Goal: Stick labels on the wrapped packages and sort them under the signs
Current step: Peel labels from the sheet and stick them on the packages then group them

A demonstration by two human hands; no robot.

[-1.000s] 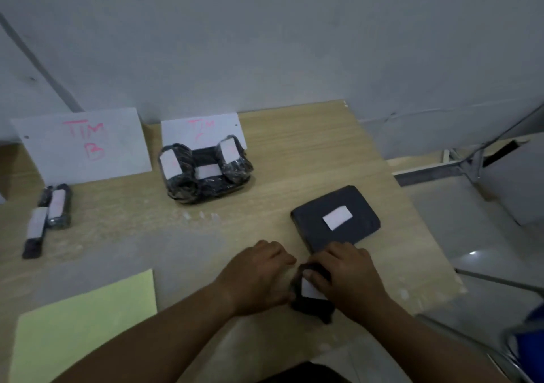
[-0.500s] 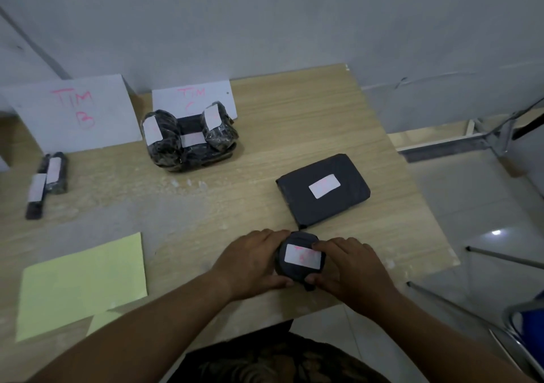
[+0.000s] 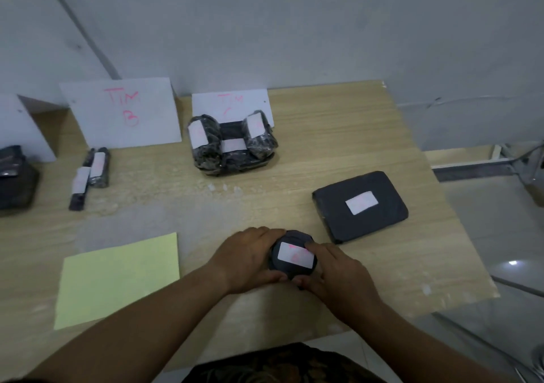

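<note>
A small round black wrapped package (image 3: 290,265) sits near the table's front edge, with a white label (image 3: 295,255) bearing pink marks on its top. My left hand (image 3: 247,259) cups its left side. My right hand (image 3: 338,276) grips its right side, one finger pressing the label's right end. A flat black labelled package (image 3: 360,206) lies to the right. Three labelled packages (image 3: 232,144) are piled in front of the white "TIM" sign (image 3: 232,101). Two slim labelled packages (image 3: 89,173) lie below the "TIM B" sign (image 3: 123,112).
A yellow-green paper sheet (image 3: 117,276) lies at the front left. Another black package (image 3: 14,179) sits at the far left beside a third white sign (image 3: 17,123). The wooden table (image 3: 338,135) ends at the right; beyond it are grey floor and a metal frame (image 3: 518,162).
The round package has been turned so its labelled face points up, and both hands now hold it from the sides. The camera view has shifted.
</note>
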